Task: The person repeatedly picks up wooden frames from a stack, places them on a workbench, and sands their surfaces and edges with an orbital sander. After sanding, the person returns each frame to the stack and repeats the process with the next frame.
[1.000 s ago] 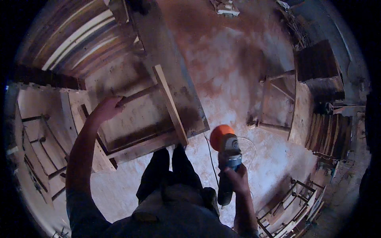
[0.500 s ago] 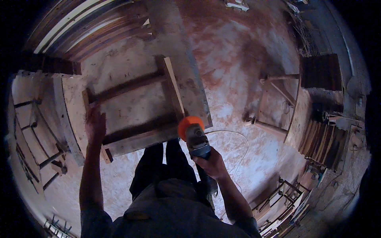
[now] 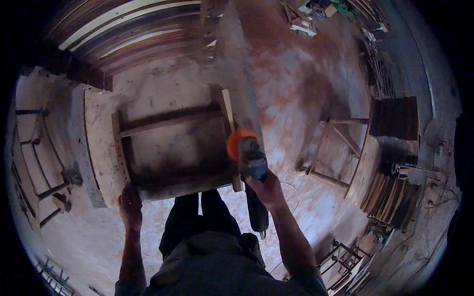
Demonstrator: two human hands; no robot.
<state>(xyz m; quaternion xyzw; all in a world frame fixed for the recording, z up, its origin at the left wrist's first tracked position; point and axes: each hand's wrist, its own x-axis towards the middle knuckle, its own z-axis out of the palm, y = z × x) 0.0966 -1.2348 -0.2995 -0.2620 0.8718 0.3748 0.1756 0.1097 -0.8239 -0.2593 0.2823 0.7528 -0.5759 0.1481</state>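
Observation:
A dark wooden frame [image 3: 173, 123] with two long side pieces and crosspieces lies on the worktable [image 3: 101, 163]. My right hand [image 3: 266, 190] is wrapped round an angle grinder [image 3: 254, 160] with an orange disc [image 3: 241, 143]. The disc is over the frame's right side piece [image 3: 227, 108], whose top edge is pale; whether it touches the wood cannot be made out. At the near end of the left side piece [image 3: 118, 143], my left hand [image 3: 130, 209] is closed on the frame's corner, its fingertips partly hidden.
Long boards [image 3: 133, 29] are stacked at the table's far end. Right of the table, a wooden frame [image 3: 340, 153] leans by piled slats [image 3: 395, 187]. More frames [image 3: 44, 163] stand at the left. The grinder's cord [image 3: 296, 192] trails over the dusty floor.
My left hand has slid toward me along the left side piece and closed on its near end. The grinder has moved farther from me along the right side piece. The whole view has shifted.

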